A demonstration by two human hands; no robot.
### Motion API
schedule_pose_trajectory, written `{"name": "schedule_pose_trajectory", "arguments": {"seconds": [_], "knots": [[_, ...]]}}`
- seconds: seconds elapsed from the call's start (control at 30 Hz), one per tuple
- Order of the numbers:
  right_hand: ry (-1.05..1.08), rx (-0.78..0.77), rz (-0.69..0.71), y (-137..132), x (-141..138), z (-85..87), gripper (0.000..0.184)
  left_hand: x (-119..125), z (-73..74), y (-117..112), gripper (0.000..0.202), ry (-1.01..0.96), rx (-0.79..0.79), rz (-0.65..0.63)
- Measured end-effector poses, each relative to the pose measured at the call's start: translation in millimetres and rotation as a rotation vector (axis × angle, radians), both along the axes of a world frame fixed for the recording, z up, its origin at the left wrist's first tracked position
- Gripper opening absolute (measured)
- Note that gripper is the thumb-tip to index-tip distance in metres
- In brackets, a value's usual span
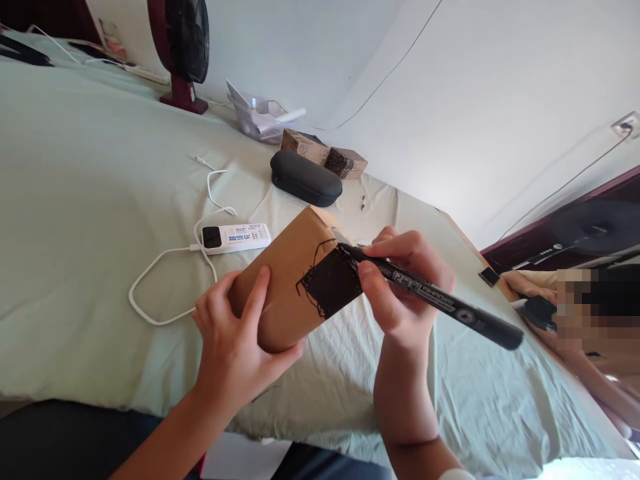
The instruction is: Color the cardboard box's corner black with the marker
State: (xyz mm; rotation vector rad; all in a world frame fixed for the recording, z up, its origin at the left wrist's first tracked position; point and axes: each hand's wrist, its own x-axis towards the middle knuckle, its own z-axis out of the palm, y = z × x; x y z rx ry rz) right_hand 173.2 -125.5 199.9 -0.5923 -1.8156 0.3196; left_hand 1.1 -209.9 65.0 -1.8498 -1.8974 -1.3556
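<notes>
My left hand point(233, 333) is wrapped round the near end of a brown cardboard box point(287, 273), holding it tilted above the pale green sheet point(90, 187). My right hand point(400, 283) pinches a black marker pen point(440, 303), whose tip touches a blacked-out patch point(331, 283) on the box's side. The pen's rear end points right.
A white power bank point(236, 237) with a looping white cable point(165, 280) lies left of the box. Behind are a black oval case point(305, 179), two small patterned boxes point(323, 153), a clear plastic container point(257, 119) and a dark red fan point(183, 50). Another person is at the right edge.
</notes>
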Motion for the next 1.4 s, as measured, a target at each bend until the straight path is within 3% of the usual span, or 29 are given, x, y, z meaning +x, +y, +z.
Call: {"name": "schedule_pose_trajectory", "arguments": {"seconds": [0.23, 0.57, 0.87, 1.07, 1.23, 1.4], "knots": [[0.034, -0.183, 0.007, 5, 3, -0.6, 0.01, -8, -8.7, 7, 0.115, 0.006, 0.072, -0.124], [0.138, -0.302, 0.209, 15, 6, -1.9, 0.01, -14, -21.4, 14, 0.122, 0.002, 0.088, -0.209], [0.067, -0.346, 0.051, 19, 9, 2.6, 0.012, -17, -26.9, 17, 0.119, -0.014, 0.09, -0.223], [0.1, -0.383, 0.082, 23, 12, -0.3, 0.012, -18, -30.3, 19, 0.119, -0.021, 0.103, -0.23], [0.054, -0.401, 0.218, 21, 11, 1.3, 0.014, -18, -28.4, 18, 0.12, -0.025, 0.064, -0.237], [0.06, -0.38, 0.101, 24, 10, 2.5, 0.012, -20, -30.0, 20, 0.121, -0.028, 0.106, -0.237]]}}
